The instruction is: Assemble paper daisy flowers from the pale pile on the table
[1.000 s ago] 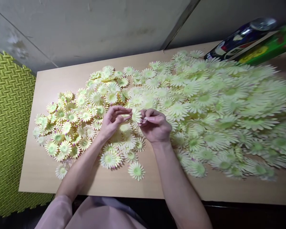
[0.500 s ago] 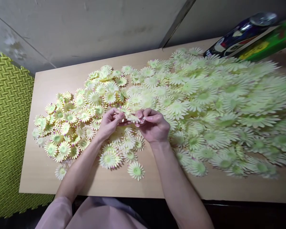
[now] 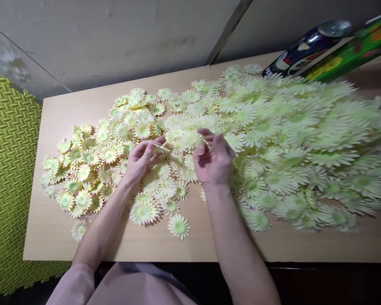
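My left hand pinches a pale yellow-green artificial flower, seen nearly edge-on, between thumb and fingers. To its right, my right hand is raised over the table with its fingers loosely curled and apart; nothing shows in them. Both hands are above a spread of flat daisy-like flower heads, pale with green centres and some pinkish petal tips. A heap of these flower heads lies left of my left hand, and a bigger flower pile stretches away to the right. A single flower head rests near the front edge.
The flowers lie on a light wooden table against a grey wall. A dark drink can and a green box stand at the back right. A yellow-green foam mat stands along the left side.
My right hand has come away from the flower and moved right, its fingers opening. My left hand keeps hold of the flower. The view has shifted slightly.
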Available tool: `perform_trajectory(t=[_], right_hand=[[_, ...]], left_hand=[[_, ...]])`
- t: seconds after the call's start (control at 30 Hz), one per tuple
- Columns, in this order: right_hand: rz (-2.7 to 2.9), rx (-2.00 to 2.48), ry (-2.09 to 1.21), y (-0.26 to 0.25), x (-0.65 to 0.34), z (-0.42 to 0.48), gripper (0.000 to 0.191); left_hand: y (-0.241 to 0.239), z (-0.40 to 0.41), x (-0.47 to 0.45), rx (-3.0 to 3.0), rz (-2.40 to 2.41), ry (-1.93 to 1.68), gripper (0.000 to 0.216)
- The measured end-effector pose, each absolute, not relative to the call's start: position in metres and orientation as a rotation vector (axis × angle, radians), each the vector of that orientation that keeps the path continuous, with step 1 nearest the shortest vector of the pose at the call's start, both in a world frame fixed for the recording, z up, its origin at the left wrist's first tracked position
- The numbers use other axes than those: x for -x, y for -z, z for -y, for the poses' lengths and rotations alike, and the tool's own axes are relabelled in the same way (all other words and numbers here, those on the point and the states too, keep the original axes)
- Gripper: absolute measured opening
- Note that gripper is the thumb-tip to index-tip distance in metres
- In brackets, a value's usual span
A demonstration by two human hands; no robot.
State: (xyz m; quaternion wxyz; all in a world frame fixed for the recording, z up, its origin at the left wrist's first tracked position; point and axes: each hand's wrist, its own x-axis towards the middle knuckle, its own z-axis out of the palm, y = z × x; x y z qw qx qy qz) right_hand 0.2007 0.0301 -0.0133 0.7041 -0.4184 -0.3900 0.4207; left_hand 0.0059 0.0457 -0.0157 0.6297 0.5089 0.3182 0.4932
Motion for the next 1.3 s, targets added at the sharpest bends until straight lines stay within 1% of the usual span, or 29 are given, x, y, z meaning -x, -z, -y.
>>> perform_trajectory(t=[0.03,0.07,0.1,0.13,0.17,0.23,0.3,0.33,0.4,0.47,0.5,0.53,0.57,0.63,0.7,0.73,0.77,0.83,0.87,0.9,0.93,1.03,1.1,1.2,1.3], right_hand=[[0.928,0.924,-0.942,0.011,-0.193,-0.028,0.016],[0.998,0.923,-0.963,0.008,-0.185,-0.026,0.02],[1.071,0.936,-1.01,0.007,-0.178,-0.023,0.032],[1.115,0.946,-1.027,0.006,-0.172,-0.021,0.039],[1.141,0.959,-1.031,0.007,-0.168,-0.018,0.038],[1.167,0.985,-0.979,0.009,-0.165,-0.016,0.025],[1.151,1.023,-0.841,0.01,-0.169,-0.016,0.016],[1.152,1.04,-0.774,0.009,-0.173,-0.017,0.019],[1.238,1.069,-0.737,0.006,-0.18,-0.018,0.034],[1.502,1.09,-0.856,0.002,-0.185,-0.018,0.054],[1.647,1.098,-0.917,0.0,-0.186,-0.017,0.061],[1.762,1.103,-0.951,0.0,-0.186,-0.017,0.063],[1.831,1.107,-0.949,0.002,-0.185,-0.016,0.061],[1.831,1.116,-0.863,0.007,-0.183,-0.016,0.043],[1.702,1.145,-0.694,0.016,-0.183,-0.019,0.025],[1.614,1.167,-0.585,0.02,-0.184,-0.021,0.023],[1.52,1.192,-0.472,0.023,-0.185,-0.023,0.025],[1.414,1.228,-0.302,0.025,-0.188,-0.027,0.043],[1.425,1.241,-0.248,0.024,-0.189,-0.028,0.053],[1.485,1.252,-0.218,0.022,-0.19,-0.028,0.059],[1.583,1.263,-0.204,0.019,-0.19,-0.027,0.059],[1.962,1.297,-0.261,0.01,-0.187,-0.02,0.044],[2.154,1.328,-0.349,0.007,-0.183,-0.015,0.045],[2.229,1.375,-0.427,0.007,-0.18,-0.011,0.052],[2.142,1.375,-0.413,0.01,-0.179,-0.013,0.046]], left_hand=[[0.016,-0.045,-0.006,-1.205,-0.735,-1.128,0.023],[0.015,-0.045,-0.005,-1.238,-0.736,-1.126,0.023],[0.014,-0.045,-0.004,-1.268,-0.732,-1.123,0.023],[0.013,-0.044,-0.003,-1.299,-0.726,-1.114,0.022],[0.011,-0.044,-0.003,-1.329,-0.723,-1.108,0.022],[0.011,-0.045,-0.002,-1.379,-0.727,-1.102,0.022],[0.014,-0.047,-0.003,-1.394,-0.726,-1.125,0.033],[0.017,-0.048,-0.003,-1.393,-0.718,-1.153,0.04],[0.022,-0.051,-0.004,-1.379,-0.717,-1.228,0.043],[0.027,-0.053,-0.004,-1.335,-0.698,-1.303,0.04],[0.027,-0.053,-0.004,-1.301,-0.682,-1.331,0.037],[0.027,-0.052,-0.005,-1.259,-0.664,-1.351,0.036],[0.025,-0.052,-0.005,-1.209,-0.651,-1.362,0.035],[0.02,-0.049,-0.005,-1.098,-0.637,-1.366,0.034],[0.014,-0.046,-0.007,-0.975,-0.627,-1.37,0.032],[0.011,-0.045,-0.007,-0.934,-0.618,-1.373,0.031],[0.01,-0.044,-0.008,-0.901,-0.617,-1.376,0.031],[0.008,-0.044,-0.008,-0.867,-0.622,-1.381,0.031],[0.007,-0.044,-0.008,-0.862,-0.629,-1.382,0.032],[0.008,-0.045,-0.008,-0.861,-0.638,-1.383,0.032],[0.008,-0.045,-0.008,-0.862,-0.645,-1.386,0.032],[0.009,-0.045,-0.007,-0.865,-0.651,-1.401,0.03],[0.01,-0.046,-0.007,-0.871,-0.65,-1.407,0.03],[0.012,-0.046,-0.007,-0.898,-0.655,-1.407,0.03],[0.013,-0.046,-0.006,-0.952,-0.655,-1.405,0.027]])
